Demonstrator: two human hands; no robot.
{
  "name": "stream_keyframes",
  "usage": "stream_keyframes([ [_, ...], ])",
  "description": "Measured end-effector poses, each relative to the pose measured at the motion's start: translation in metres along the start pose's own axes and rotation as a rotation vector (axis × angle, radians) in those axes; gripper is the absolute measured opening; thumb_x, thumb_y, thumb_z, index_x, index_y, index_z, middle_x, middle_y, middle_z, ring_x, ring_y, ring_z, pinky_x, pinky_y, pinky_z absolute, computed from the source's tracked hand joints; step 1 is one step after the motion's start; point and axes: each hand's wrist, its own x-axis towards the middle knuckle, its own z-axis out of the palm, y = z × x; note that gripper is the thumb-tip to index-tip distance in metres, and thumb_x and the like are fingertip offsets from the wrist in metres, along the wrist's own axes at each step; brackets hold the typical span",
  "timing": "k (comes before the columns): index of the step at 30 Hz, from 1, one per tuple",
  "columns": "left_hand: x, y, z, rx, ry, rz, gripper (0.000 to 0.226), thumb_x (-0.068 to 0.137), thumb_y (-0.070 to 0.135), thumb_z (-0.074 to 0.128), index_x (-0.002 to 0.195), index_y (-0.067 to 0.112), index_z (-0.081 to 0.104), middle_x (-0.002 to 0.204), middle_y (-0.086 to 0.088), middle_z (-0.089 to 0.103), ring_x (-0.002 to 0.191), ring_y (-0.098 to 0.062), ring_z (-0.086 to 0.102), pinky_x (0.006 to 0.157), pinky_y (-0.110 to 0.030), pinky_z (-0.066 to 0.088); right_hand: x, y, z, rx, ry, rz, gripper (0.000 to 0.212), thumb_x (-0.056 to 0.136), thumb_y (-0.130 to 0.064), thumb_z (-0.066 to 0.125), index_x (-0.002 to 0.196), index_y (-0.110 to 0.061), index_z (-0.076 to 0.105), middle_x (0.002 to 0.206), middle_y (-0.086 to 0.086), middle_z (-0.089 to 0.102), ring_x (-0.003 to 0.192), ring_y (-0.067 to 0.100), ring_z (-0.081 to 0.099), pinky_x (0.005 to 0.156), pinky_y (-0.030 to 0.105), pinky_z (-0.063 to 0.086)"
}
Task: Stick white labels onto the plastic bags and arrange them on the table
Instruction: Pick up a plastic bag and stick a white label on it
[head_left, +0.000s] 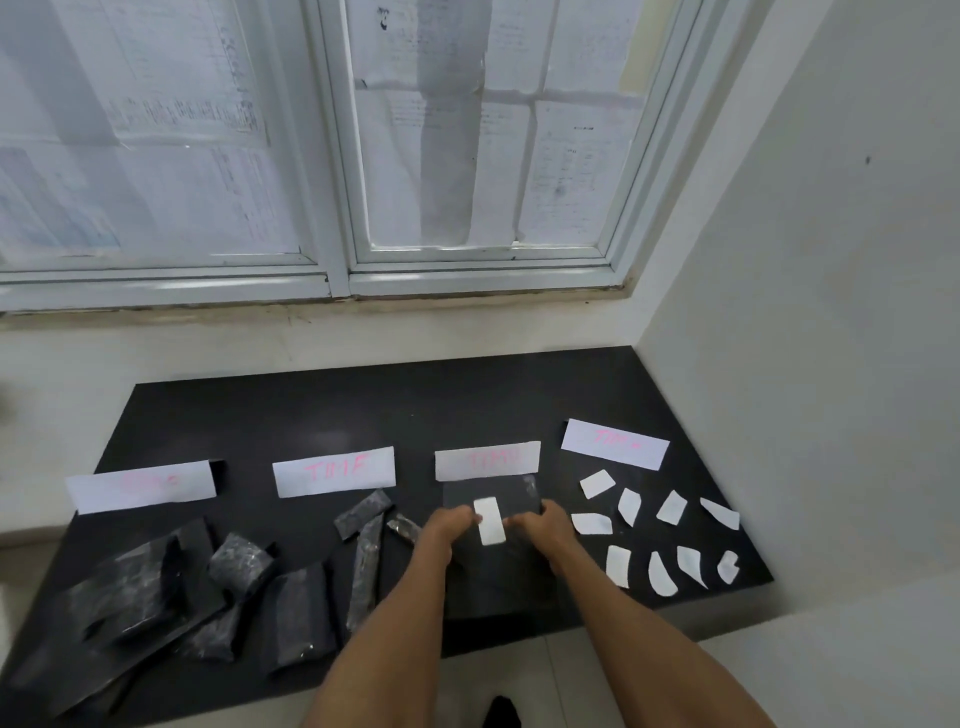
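At the lower left of the frame a heap of plastic bags (156, 587) lies crumpled on the black table (363, 415), a supply still to be labelled, I'd guess, since none of them shows a white patch. Above it, a row of paper strips (334, 472) with pink writing runs across the middle of the frame, apparently marking a column each. In the lower centre, under the third strip, the left hand (449, 525) sits with bent fingers at the left edge of a white label (490, 520), which lies upright on a flat plastic bag (519, 571). The right hand (540, 525) mirrors it at the label's right edge, likely to keep the film taut while the sticker is smoothed. Whether either hand pinches the bag or only presses it I cannot tell. At the lower right the loose labels (670, 506) lie spread apart, near the right hand and easy to pick singly.
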Motion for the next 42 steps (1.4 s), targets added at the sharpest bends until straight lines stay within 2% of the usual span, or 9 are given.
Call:
stream_keyframes([
  [4, 0.009, -0.013, 0.016, -0.031, -0.013, -0.076, 0.041, 0.093, 0.011, 0.057, 0.13, -0.006, 0.05, 0.133, -0.02, 0.054, 0.102, -0.029, 0.054, 0.085, -0.033, 0.042, 0.008, 0.015, -0.003, -0.054, -0.035, 0.049, 0.04, 0.071, -0.02, 0.075, 0.107, -0.007, 0.061, 0.101, 0.007, 0.065, 0.092, 0.022, 0.06, 0.081, 0.032, 0.05],
  [8, 0.019, -0.017, 0.031, -0.071, 0.011, -0.097, 0.043, 0.086, 0.018, 0.064, 0.124, -0.001, 0.057, 0.121, -0.017, 0.062, 0.105, -0.03, 0.06, 0.096, -0.038, 0.05, 0.023, 0.028, -0.005, -0.083, -0.048, 0.088, 0.037, 0.074, -0.021, 0.074, 0.105, -0.006, 0.062, 0.095, 0.005, 0.061, 0.086, 0.019, 0.056, 0.075, 0.027, 0.042],
  [15, 0.068, -0.033, 0.044, -0.166, 0.123, -0.125, 0.054, 0.069, 0.029, 0.07, 0.115, 0.001, 0.063, 0.109, -0.013, 0.067, 0.098, -0.028, 0.063, 0.093, -0.041, 0.052, 0.049, 0.03, -0.001, -0.127, -0.08, 0.083, 0.048, 0.072, -0.025, 0.075, 0.112, -0.006, 0.059, 0.111, 0.01, 0.065, 0.098, 0.025, 0.06, 0.082, 0.029, 0.044],
  [19, 0.047, -0.014, 0.044, -0.206, 0.156, -0.129, 0.025, 0.076, 0.026, 0.068, 0.09, 0.007, 0.06, 0.104, -0.011, 0.064, 0.097, -0.027, 0.059, 0.095, -0.038, 0.05, 0.057, 0.026, 0.001, -0.125, -0.096, 0.09, 0.055, 0.072, -0.025, 0.075, 0.119, -0.004, 0.055, 0.119, 0.013, 0.061, 0.109, 0.029, 0.058, 0.089, 0.031, 0.045],
  [22, 0.048, -0.011, 0.046, -0.198, 0.188, -0.109, 0.019, 0.078, 0.026, 0.067, 0.082, 0.011, 0.056, 0.101, -0.011, 0.062, 0.098, -0.029, 0.058, 0.096, -0.039, 0.049, 0.06, 0.026, 0.001, -0.111, -0.103, 0.092, 0.058, 0.074, -0.025, 0.074, 0.124, -0.003, 0.052, 0.123, 0.013, 0.059, 0.114, 0.03, 0.055, 0.092, 0.031, 0.043],
  [30, 0.052, -0.013, 0.054, -0.174, 0.241, -0.074, 0.04, 0.08, 0.023, 0.065, 0.11, -0.004, 0.063, 0.102, -0.013, 0.062, 0.094, -0.029, 0.059, 0.084, -0.035, 0.05, 0.061, 0.03, 0.002, -0.102, -0.123, 0.084, 0.049, 0.074, -0.026, 0.074, 0.114, -0.004, 0.057, 0.115, 0.011, 0.064, 0.106, 0.027, 0.059, 0.09, 0.033, 0.047],
  [35, 0.044, -0.009, 0.048, 0.041, 0.521, -0.125, 0.043, 0.084, 0.023, 0.059, 0.119, -0.002, 0.06, 0.122, -0.021, 0.061, 0.111, -0.036, 0.059, 0.085, -0.038, 0.049, 0.058, 0.028, -0.005, -0.107, -0.121, 0.078, 0.06, 0.077, -0.025, 0.073, 0.128, -0.002, 0.049, 0.127, 0.014, 0.058, 0.117, 0.03, 0.054, 0.097, 0.032, 0.043],
  [38, 0.047, -0.008, 0.038, 0.004, 0.629, -0.134, 0.047, 0.082, 0.022, 0.061, 0.123, 0.0, 0.056, 0.125, -0.022, 0.057, 0.113, -0.038, 0.058, 0.087, -0.043, 0.049, 0.055, 0.024, -0.006, -0.13, -0.108, 0.027, 0.078, 0.078, -0.024, 0.072, 0.144, -0.007, 0.033, 0.14, 0.013, 0.047, 0.129, 0.03, 0.045, 0.108, 0.037, 0.037],
  [42, 0.058, -0.016, 0.018, -0.02, 0.663, -0.105, 0.044, 0.084, 0.015, 0.056, 0.126, 0.0, 0.051, 0.127, -0.025, 0.053, 0.116, -0.041, 0.054, 0.092, -0.045, 0.046, 0.052, 0.015, 0.005, -0.218, -0.121, -0.1, 0.067, 0.08, -0.024, 0.07, 0.14, -0.013, 0.042, 0.138, 0.009, 0.05, 0.127, 0.026, 0.049, 0.105, 0.035, 0.04],
])
